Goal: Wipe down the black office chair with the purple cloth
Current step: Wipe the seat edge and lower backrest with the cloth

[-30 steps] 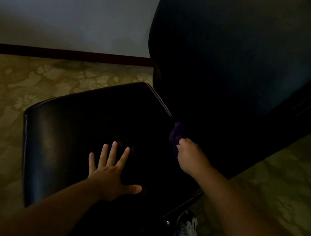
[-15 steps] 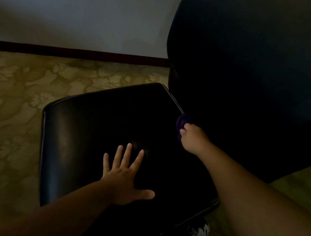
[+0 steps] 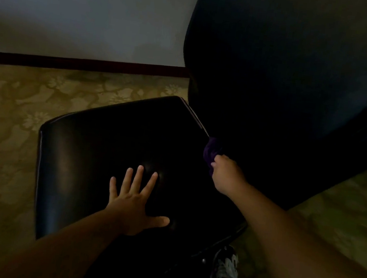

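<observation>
My right grip (image 3: 226,176) is curled tight round the cloth (image 3: 211,149), a small purple bunch showing past my fingers. The cloth is pushed into the crease where the seat (image 3: 108,141) of the chair (image 3: 195,186) meets its backrest (image 3: 289,82). My left grip (image 3: 133,204) holds nothing: it lies flat on the seat, palm down, fingers straight and spread, thumb out to the right, well apart from the cloth. The seat is glossy black with a pale line of piping along its edges. The backrest rises at the right, too dark for me to read any detail. A black and white shoe (image 3: 226,269) shows below the seat's near edge. Around the chair lies a yellowish floral carpet (image 3: 8,106), ending at a dark baseboard (image 3: 83,65) under a grey wall (image 3: 78,10).
</observation>
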`<state>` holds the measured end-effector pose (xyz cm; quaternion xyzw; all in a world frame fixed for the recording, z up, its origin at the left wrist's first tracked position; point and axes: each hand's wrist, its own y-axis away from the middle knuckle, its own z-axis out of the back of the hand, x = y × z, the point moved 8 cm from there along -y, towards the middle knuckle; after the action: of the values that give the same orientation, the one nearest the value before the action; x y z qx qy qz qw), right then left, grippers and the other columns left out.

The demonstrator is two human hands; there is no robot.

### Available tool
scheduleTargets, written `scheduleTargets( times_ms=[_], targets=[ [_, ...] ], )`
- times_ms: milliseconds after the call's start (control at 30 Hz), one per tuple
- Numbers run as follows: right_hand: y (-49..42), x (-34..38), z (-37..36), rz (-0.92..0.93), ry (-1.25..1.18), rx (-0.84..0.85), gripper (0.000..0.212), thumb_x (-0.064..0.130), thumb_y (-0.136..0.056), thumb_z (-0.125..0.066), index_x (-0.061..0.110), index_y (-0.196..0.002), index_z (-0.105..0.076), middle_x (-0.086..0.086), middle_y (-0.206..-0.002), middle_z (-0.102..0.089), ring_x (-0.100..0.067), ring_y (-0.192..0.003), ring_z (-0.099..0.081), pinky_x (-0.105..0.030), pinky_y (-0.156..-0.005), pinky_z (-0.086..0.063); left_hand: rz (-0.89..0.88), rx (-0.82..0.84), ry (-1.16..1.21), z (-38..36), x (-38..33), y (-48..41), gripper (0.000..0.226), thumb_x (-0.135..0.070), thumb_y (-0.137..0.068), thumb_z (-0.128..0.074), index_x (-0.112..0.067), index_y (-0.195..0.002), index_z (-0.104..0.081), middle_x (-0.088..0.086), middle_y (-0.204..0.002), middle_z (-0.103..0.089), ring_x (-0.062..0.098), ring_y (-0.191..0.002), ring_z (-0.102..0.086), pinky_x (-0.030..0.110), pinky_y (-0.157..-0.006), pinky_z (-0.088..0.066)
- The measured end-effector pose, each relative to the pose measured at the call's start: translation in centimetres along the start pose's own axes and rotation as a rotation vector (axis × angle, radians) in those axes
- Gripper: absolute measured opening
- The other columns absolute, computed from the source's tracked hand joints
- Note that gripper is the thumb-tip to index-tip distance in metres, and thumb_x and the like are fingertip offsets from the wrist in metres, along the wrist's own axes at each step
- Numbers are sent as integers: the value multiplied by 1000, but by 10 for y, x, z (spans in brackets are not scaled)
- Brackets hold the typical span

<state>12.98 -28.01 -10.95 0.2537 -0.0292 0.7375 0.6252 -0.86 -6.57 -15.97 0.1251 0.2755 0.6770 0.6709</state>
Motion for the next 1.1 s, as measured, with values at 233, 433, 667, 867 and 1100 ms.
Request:
scheduleTargets(
  times_ms=[233, 433, 667, 867, 1100],
  targets=[
    [99, -24, -8, 34, 162, -26, 23, 12, -100, -42, 9, -118, -56, -6, -126, -50, -22, -118, -47, -24, -92, -35, 9, -109, -47, 5, -3, 10, 122, -96, -62, -37, -39, -149, 25, -1, -147, 43, 23, -136, 39, 58, -109, 20],
    [148, -61, -1, -223, -99, -101, 20, 13, -101, -39, 7, -100, -58, -6, -103, -55, -28, -110, -56, -23, -74, -33, 43, -152, -27, 7, -4, 17, 120, -93, -65, -42, -38, -152, 19, 2, -157, 32, 26, -144, 29, 61, -111, 14],
    [159, -90, 17, -396, -673, -357, 36, 11, -100, -42, 21, -132, -55, -9, -124, -60, -23, -98, -59, -30, -75, -46, -249, -181, -140, 13, -36, 43, 85, -80, -81, -12, -41, -155, -1, -1, -161, 22, 22, -149, 15, 51, -119, 1],
    [165, -83, 15, -226, -559, -424, 50, 3, -97, -43, 26, -141, -49, -4, -136, -43, -19, -98, -54, -16, -70, -43, -297, -123, -260, -12, -64, 51, 57, -55, -102, -18, -44, -154, 3, -3, -161, 21, 22, -149, 18, 52, -120, 0],
    [153, -76, -8, -257, -507, -261, 32, 17, -94, -57, 18, -124, -48, -10, -115, -59, -23, -92, -59, -34, -72, -51, -196, -69, -277, -10, -82, 42, 58, -45, -105, -26, -43, -154, 5, -1, -161, 22, 27, -149, 18, 59, -118, -2]
  ],
)
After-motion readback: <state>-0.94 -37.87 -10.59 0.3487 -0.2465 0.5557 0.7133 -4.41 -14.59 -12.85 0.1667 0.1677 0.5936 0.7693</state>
